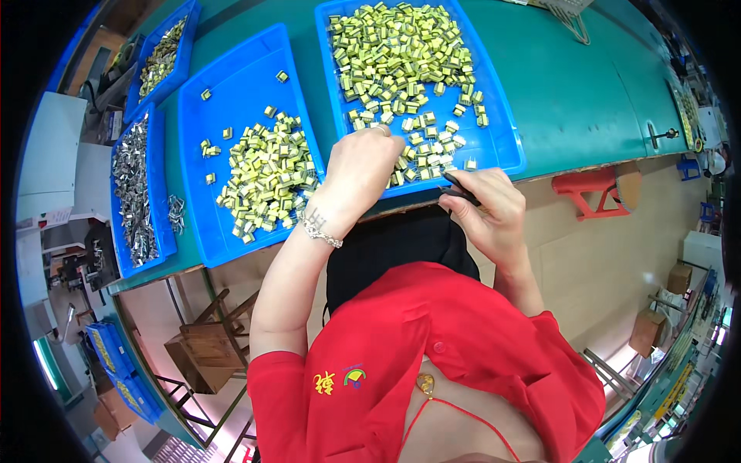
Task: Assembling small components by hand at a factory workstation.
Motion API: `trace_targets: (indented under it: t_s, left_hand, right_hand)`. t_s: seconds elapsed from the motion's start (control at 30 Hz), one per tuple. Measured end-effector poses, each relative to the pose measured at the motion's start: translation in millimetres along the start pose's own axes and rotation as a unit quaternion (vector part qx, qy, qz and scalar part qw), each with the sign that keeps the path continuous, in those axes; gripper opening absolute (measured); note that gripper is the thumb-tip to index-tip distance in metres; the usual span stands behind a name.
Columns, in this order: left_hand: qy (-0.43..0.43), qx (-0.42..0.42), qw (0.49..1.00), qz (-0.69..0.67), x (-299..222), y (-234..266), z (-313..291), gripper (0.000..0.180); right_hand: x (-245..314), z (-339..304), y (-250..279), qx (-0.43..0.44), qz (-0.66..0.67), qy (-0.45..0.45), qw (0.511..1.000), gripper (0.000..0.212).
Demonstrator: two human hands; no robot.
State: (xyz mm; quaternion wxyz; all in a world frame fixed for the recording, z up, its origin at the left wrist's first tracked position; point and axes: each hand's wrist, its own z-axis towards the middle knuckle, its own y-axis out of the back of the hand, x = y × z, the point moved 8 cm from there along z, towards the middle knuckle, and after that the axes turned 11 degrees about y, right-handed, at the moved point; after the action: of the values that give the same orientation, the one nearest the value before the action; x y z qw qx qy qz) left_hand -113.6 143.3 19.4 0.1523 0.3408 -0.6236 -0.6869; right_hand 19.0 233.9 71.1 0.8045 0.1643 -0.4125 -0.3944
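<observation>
My left hand (363, 163) reaches over the near edge of the right blue tray (505, 143), its fingers curled down among small yellow-and-black transformers (401, 54). The back of the hand hides what the fingers hold, if anything. Just right of it, my right hand (492, 210) pinches a dark two-tipped tool, apparently tweezers (463, 190). The tips point left, by the tray's front rim. One lone transformer (471, 164) stands close to them. Transformers lie heaped at the far side of this tray and scattered more loosely near me.
Left of my hands, a second blue tray (202, 166) holds another pile of transformers (266, 174). Farther left are a tray of metal pins or clips (133, 193) and a tray of mixed parts (162, 58). Some loose metal pieces (176, 214) lie on the green table (571, 100). A red stool (590, 197) stands beyond the table's edge.
</observation>
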Motion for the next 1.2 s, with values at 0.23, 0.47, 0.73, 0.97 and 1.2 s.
trace_targets:
  t_s: [0.23, 0.47, 0.73, 0.97, 1.2]
  left_hand:
    - [0.123, -0.048, 0.746, -0.653, 30.5, 31.0, -28.8, 0.023]
    - [0.122, -0.057, 0.539, -0.831, 47.0, 19.7, -92.5, 0.029]
    - [0.099, -0.122, 0.570, -0.807, 56.7, 6.4, -124.0, 0.038]
    - [0.042, -0.125, 0.654, -0.745, 49.8, 12.2, -129.1, 0.034]
    - [0.037, -0.144, 0.721, -0.677, 44.9, 18.8, -129.9, 0.034]
  right_hand:
    - [4.7, 2.4, -1.6, 0.000, -0.001, -0.001, 1.000, 0.031]
    - [20.4, 9.5, -20.6, 0.029, 0.009, -0.006, 1.000, 0.029]
    - [53.5, 24.6, -45.9, 0.067, 0.021, 0.088, 0.994, 0.025]
    - [66.4, 25.0, -58.7, 0.107, 0.019, 0.111, 0.988, 0.030]
    - [62.0, 21.9, -58.7, 0.102, 0.011, 0.116, 0.988, 0.027]
